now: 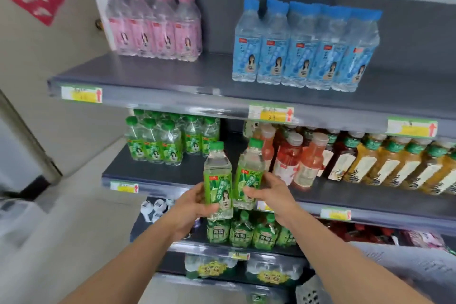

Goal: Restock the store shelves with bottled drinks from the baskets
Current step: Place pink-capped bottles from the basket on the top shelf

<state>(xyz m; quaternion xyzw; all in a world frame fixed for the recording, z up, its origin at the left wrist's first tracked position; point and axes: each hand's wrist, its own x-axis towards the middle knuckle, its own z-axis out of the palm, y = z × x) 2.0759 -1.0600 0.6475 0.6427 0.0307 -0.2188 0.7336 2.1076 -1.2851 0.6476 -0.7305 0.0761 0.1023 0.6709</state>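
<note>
Both hands busy — left hand (191,207) grips one green lime soda bottle (218,180), right hand (270,195) another (249,175) (front of the middle shelf (158,175)).

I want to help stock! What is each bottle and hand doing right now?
Left hand: grips left green bottle, upright.
Right hand: grips right green bottle, slightly tilted.
Pink bottles: standing, top shelf.
Blue bottles: standing, top shelf.
Red bottles: leaning, middle shelf.
</note>
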